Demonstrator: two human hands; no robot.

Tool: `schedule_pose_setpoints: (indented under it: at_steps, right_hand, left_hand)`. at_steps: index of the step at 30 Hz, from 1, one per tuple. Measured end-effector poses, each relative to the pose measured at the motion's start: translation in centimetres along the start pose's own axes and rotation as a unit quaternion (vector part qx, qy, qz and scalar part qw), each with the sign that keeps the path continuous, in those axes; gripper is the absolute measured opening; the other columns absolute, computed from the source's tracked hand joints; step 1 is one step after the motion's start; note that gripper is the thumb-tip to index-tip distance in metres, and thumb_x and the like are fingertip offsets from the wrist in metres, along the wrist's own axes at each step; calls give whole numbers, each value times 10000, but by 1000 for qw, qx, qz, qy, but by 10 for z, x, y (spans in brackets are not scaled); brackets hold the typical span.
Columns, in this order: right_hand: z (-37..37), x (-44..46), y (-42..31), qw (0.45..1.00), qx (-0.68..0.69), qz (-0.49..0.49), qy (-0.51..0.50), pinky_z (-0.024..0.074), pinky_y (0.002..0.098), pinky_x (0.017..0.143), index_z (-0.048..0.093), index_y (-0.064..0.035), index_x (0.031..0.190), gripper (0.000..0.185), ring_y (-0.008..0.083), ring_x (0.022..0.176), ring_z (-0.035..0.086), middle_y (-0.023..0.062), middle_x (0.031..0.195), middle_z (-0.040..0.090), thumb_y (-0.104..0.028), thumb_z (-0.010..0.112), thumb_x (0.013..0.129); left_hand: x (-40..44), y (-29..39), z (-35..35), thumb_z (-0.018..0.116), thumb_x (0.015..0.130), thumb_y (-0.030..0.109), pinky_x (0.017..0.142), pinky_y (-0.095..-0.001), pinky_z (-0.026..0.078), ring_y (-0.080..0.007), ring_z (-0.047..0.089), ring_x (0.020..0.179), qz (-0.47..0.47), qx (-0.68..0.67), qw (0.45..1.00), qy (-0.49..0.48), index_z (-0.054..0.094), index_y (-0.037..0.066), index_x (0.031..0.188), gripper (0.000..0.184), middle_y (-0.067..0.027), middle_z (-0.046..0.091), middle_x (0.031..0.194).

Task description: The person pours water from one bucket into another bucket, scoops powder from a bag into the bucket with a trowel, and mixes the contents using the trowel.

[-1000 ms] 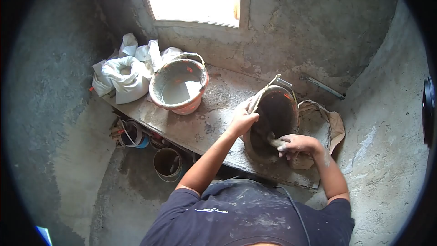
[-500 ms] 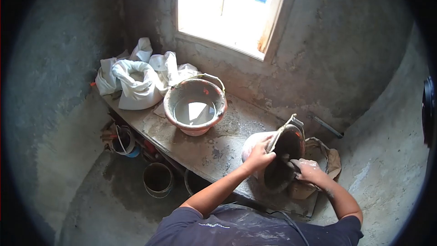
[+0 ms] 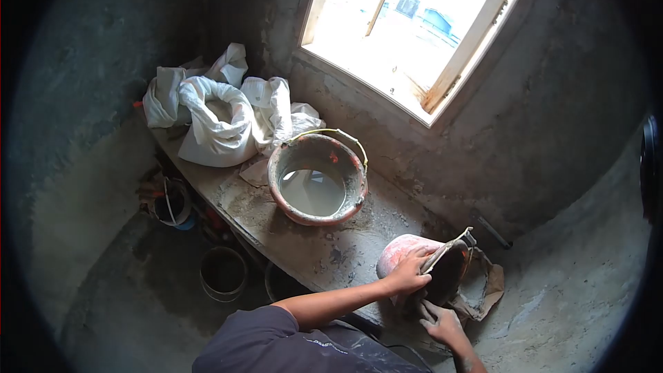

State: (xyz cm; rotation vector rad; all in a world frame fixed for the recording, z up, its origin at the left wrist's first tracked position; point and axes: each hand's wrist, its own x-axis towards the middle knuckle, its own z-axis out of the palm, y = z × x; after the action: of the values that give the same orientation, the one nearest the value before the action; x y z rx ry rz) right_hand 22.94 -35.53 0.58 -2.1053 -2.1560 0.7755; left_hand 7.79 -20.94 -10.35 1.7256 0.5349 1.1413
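Note:
A mortar-stained bucket (image 3: 407, 247) lies tilted at the right end of the worktop, its dark mouth turned to the right. My left hand (image 3: 407, 273) is closed on its rim beside the handle. At the lower edge of the mouth is my right hand (image 3: 440, 323), its fingers bent; what they hold, if anything, is hidden. An open paper bag (image 3: 492, 287) stands just behind the bucket's mouth. Further left, a reddish bucket (image 3: 318, 217) stands upright with greyish liquid in it and its handle up.
White sacks (image 3: 224, 145) stand at the left end of the worktop (image 3: 304, 255). On the floor are a small bucket (image 3: 223, 275) and another with a white handle (image 3: 173, 204). A metal bar (image 3: 492, 233) leans by the wall, under the window (image 3: 407, 27).
The view has swung, so the worktop things sit lower. The held bucket has tipped over further, showing its pinkish outside. My right hand has moved to the mouth's lower edge.

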Motion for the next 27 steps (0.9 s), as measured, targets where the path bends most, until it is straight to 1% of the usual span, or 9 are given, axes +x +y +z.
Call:
schedule_pose_setpoints:
  at_steps: [5, 7, 8, 11, 14, 17, 19, 24, 27]
  right_hand:
    - [28, 4, 15, 999, 31, 14, 3, 508, 420, 987, 605, -68, 1366, 600, 409, 1144, 642, 262, 1207, 664, -252, 748, 813]
    - [36, 11, 35, 999, 8, 39, -3, 508, 395, 983, 598, 4, 1349, 621, 354, 1124, 678, 245, 1217, 680, -219, 777, 797]
    - [33, 12, 39, 996, 23, 82, -9, 514, 400, 967, 622, -29, 1334, 596, 361, 1103, 682, 238, 1183, 692, -220, 778, 791]
    - [16, 12, 22, 995, -59, 68, 35, 526, 408, 935, 637, -76, 1332, 587, 370, 1071, 686, 229, 1147, 703, -229, 778, 784]
    - [1, 15, 5, 989, -51, 104, 91, 527, 445, 933, 660, -137, 1317, 557, 398, 1043, 682, 227, 1124, 701, -228, 765, 778]
    - [8, 26, 7, 982, -66, 107, 143, 534, 463, 912, 660, -164, 1322, 551, 412, 1007, 684, 229, 1084, 712, -209, 752, 780]
    - [22, 32, -2, 963, -178, 158, 123, 533, 482, 909, 661, -175, 1314, 529, 422, 992, 682, 236, 1045, 715, -203, 730, 790]
    - [50, 23, -46, 986, -104, 124, 29, 522, 493, 937, 645, -72, 1309, 530, 428, 1025, 671, 247, 1069, 703, -223, 711, 805]
    - [36, 9, -56, 990, 52, 104, 86, 531, 474, 930, 650, -85, 1310, 533, 425, 1038, 667, 262, 1098, 688, -239, 722, 805]
  left_hand:
    - [0, 3, -7, 633, 747, 235, 1222, -478, 198, -379, 306, 1449, -5, -20, 1000, -12, 458, 29, 1486, 787, -190, 414, 1522]
    - [2, 3, -8, 630, 749, 229, 1221, -486, 195, -382, 316, 1443, -12, -4, 1000, -26, 456, 27, 1485, 782, -187, 418, 1521]
    - [3, 2, -9, 630, 749, 229, 1221, -486, 195, -382, 316, 1443, -11, -8, 1000, -26, 456, 27, 1485, 782, -187, 418, 1521]
    - [10, -9, -18, 642, 744, 210, 1200, -466, 251, -375, 354, 1416, 12, -53, 999, -1, 497, 6, 1441, 740, -186, 445, 1486]
    - [20, -6, -41, 624, 689, 118, 1095, -352, 401, -317, 502, 1284, -59, -204, 977, 27, 622, -64, 1264, 603, -173, 532, 1364]
    - [23, -22, -50, 621, 680, 107, 1104, -344, 384, -299, 490, 1300, -67, -240, 968, 5, 601, -70, 1287, 633, -164, 525, 1375]
    - [15, -26, -45, 627, 676, 120, 1120, -354, 369, -312, 480, 1316, -35, -219, 975, 4, 588, -67, 1307, 659, -172, 521, 1388]
    - [7, -30, -39, 656, 671, 236, 1176, -426, 304, -389, 434, 1367, 23, -134, 991, -11, 569, -52, 1335, 729, -227, 509, 1414]
    - [3, -27, -43, 665, 666, 247, 1177, -427, 301, -389, 431, 1371, 8, -119, 993, 17, 573, -53, 1328, 732, -234, 520, 1401]
